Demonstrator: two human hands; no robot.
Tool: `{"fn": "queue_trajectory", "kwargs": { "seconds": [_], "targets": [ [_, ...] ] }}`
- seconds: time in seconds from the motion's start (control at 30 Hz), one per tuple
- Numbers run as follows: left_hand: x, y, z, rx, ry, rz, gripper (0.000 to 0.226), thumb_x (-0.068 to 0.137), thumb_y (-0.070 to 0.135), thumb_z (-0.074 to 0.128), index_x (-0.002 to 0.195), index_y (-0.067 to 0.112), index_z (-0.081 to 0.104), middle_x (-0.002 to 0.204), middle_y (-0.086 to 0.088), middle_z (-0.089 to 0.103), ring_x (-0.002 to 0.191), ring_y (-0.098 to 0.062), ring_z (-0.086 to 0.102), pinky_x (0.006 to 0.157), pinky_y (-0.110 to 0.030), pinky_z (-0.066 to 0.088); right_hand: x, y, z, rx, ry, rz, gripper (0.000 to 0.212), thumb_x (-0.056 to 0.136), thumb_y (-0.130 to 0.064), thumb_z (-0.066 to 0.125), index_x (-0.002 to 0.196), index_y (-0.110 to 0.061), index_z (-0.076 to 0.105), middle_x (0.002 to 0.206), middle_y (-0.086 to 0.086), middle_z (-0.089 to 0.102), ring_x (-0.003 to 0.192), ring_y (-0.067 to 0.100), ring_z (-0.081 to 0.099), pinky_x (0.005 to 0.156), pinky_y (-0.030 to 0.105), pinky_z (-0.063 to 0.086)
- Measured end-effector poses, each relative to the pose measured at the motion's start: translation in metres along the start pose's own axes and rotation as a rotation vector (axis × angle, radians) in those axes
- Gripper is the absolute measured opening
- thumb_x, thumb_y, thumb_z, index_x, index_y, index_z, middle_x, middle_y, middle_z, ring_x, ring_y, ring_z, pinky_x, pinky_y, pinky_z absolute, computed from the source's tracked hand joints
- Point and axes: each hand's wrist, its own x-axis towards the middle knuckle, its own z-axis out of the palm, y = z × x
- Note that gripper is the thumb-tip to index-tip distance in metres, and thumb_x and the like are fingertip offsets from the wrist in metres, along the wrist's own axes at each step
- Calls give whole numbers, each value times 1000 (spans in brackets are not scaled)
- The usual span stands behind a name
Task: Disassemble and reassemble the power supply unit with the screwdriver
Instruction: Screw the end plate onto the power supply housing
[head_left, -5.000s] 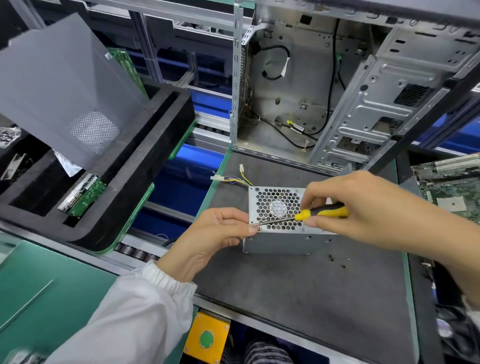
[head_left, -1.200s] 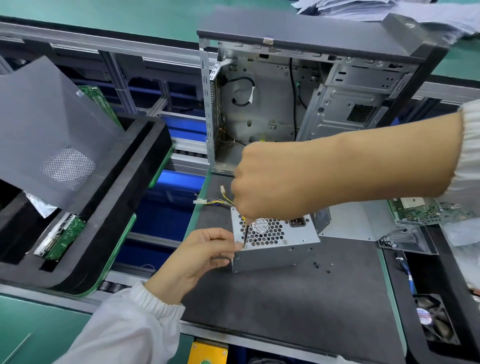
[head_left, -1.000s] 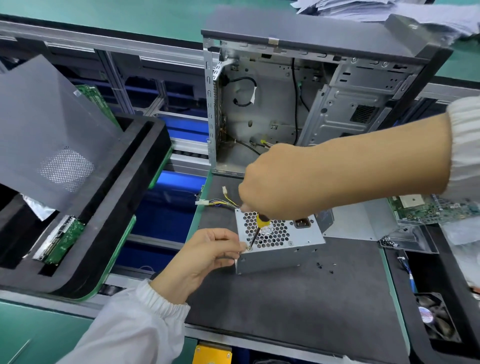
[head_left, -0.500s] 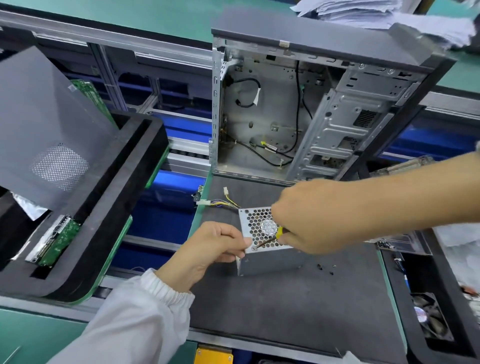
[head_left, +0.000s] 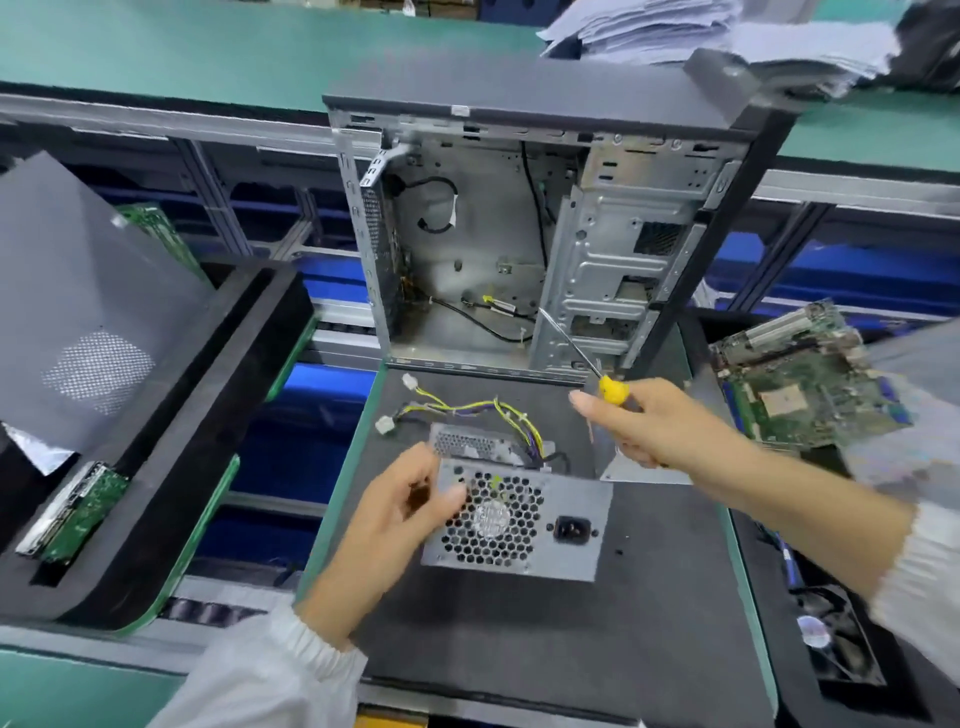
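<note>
The power supply unit (head_left: 517, 525) now sits on the dark mat (head_left: 649, 613) with its fan grille turned toward the camera. The left hand (head_left: 400, 519) grasps its left edge. The right hand (head_left: 649, 421), grasping the screwdriver (head_left: 597, 374), has lifted away, blade aimed at the open computer case (head_left: 519, 249).

bare grey metal power supply unit (head_left: 519, 525) with perforated face; matt dark mat (head_left: 597, 639) beneath; glossy yellow plastic screwdriver (head_left: 613, 391) handle at 1 o'clock.
</note>
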Motion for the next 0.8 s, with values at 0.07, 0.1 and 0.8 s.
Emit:
{"fn": "queue_trajectory", "kwargs": {
  "seconds": [0.07,0.1,0.8],
  "targets": [
    [-11,-7,-1,148,7,97,30,94,16,59,72,28,42,74,13,38,68,-5,38,64,-17,31,0,24,13,24,113,-3,48,81,-57,59,58,-19,40,46,-1,40,40,10,34,41,12,29],
    [-15,-13,-3,228,12,126,30,93,16,60,73,30,42,75,15,40,68,-2,39,63,-15,32,1,36,20,44,141,-2,49,82,-55,59,58,-16,44,45,-1,46,38,8,39,40,11,30],
    [9,-38,-47,357,-113,82,21,87,34,65,80,14,66,82,4,63,79,-17,61,73,-27,48,64,71,87,-661,264,-557,18,72,-22,76,90,-21,72,80,-3,40,55,18,45,48,26,35]
  ]
}}
